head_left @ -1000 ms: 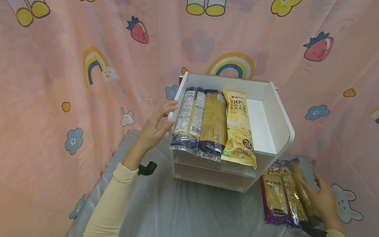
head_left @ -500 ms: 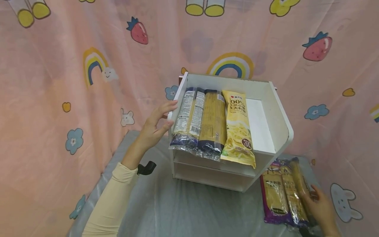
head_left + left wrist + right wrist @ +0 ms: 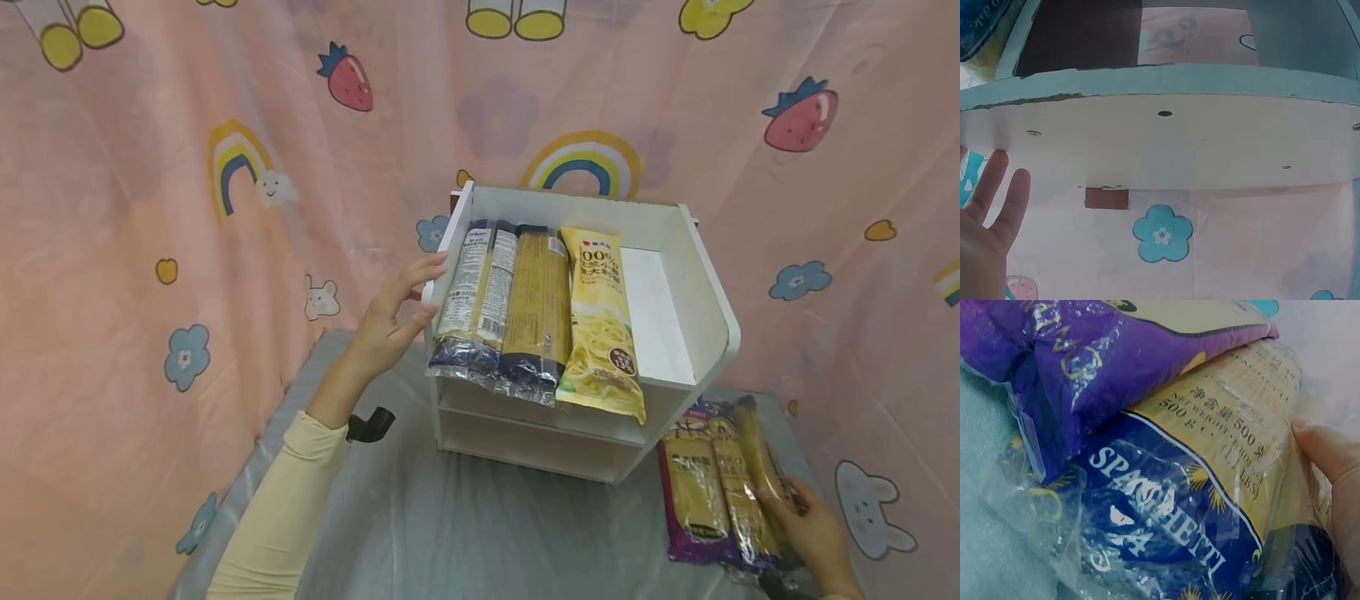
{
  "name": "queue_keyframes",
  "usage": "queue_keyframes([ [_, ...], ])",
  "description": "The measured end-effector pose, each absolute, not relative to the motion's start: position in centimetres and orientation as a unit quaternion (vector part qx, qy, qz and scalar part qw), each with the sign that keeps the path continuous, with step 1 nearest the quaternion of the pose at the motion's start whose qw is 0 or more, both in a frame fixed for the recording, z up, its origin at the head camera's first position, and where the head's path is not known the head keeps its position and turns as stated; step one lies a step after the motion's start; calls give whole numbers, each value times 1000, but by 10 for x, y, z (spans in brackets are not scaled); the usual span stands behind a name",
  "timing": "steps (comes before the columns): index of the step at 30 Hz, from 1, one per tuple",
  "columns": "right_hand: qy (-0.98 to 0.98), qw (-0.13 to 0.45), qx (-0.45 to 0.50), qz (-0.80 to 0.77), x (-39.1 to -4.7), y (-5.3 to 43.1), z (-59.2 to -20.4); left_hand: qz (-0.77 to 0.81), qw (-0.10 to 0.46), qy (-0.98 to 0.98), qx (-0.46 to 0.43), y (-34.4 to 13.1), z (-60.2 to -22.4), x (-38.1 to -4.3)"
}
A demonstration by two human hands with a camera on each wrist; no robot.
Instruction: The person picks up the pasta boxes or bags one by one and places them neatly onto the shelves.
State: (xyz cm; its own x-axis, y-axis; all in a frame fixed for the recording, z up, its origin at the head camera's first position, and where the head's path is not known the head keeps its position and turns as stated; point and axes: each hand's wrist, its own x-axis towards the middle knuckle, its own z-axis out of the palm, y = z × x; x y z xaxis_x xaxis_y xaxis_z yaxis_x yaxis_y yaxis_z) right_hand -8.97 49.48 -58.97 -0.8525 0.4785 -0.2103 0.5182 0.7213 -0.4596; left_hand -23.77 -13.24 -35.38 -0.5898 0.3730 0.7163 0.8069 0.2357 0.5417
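The right hand (image 3: 813, 525) has a narrow grip on the rightmost pack (image 3: 759, 457), thumb on its left side and fingers on its right. That pack lies on the right of the desk (image 3: 525, 525), the last of 3 lying side by side; it has a dark blue near end, and its own print cannot be read.

Just left of it is the spaghetti pack (image 3: 1160, 500), gold with a blue end. White capitals on the blue read "SPAGHETTI", with a numeral 4 beneath; on the gold is "净含量 500克", then "NET WEIGHT · POIDS NET 500 g" and "(1.1 LBS)". The purple pack (image 3: 701, 483) overlaps its left edge. Its Chinese title appears to read "意大利面", and the gold capitals on its end are only partly visible.

The left hand (image 3: 386, 329) has a wide grip, fingers spread, fingertips against the left wall of the white shelf unit (image 3: 660, 308).

On the unit's top level lie 3 more packs, near ends jutting past the front edge. The left pack (image 3: 476, 292) shows dense label text and a barcode, too small to read. The middle pack (image 3: 536, 300) has a blue near end and fine, illegible print. The yellow pack (image 3: 600, 333) has "00%" legible in large brown figures above Chinese characters, a noodle picture and a round brown badge.

Behind hangs a pink curtain (image 3: 420, 108) with strawberries and rainbows.
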Motion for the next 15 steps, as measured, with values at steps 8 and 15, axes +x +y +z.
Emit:
queue_keyframes([
  [8,934,34,249,-253,-89,496,-590,-473,225,-759,-388,-133,-354,-237],
  [15,941,10,236,-242,-88,501,-591,-474,227,-756,-390,-131,-355,-237],
])
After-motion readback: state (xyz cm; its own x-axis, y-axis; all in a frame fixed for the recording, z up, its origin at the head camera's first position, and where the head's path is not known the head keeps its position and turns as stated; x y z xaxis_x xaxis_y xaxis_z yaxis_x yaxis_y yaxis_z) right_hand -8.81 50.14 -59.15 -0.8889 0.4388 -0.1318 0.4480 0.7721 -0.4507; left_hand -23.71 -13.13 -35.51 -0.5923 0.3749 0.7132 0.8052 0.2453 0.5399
